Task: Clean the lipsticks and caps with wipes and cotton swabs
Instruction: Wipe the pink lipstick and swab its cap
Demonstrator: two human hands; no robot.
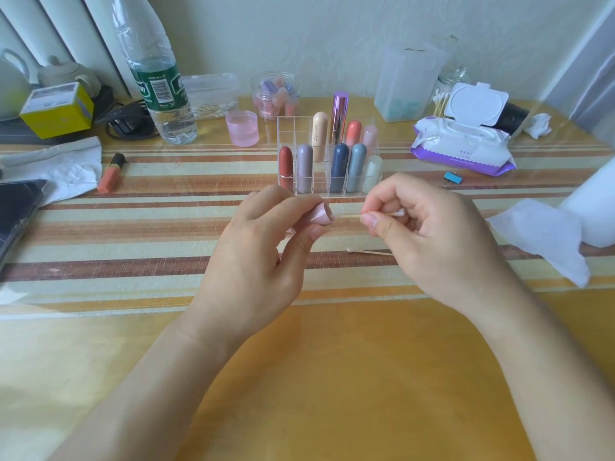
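My left hand (266,241) grips a pale pink lipstick cap (321,216), its open end turned to the right. My right hand (429,234) pinches a cotton swab (352,215) by its wooden stick; the stick's left end points into the cap's mouth and its white tip shows between my fingers. A second cotton swab (367,251) lies on the table below my right hand. Behind my hands a clear acrylic organiser (289,123) holds several capped lipsticks. A used white wipe (545,237) lies at the right.
An open wipes pack (466,144) sits at the back right beside a jar of swabs (447,94). A water bottle (156,78), pink jar (242,128), orange lipstick (111,173), crumpled tissue (60,168) and phone (16,207) lie to the left.
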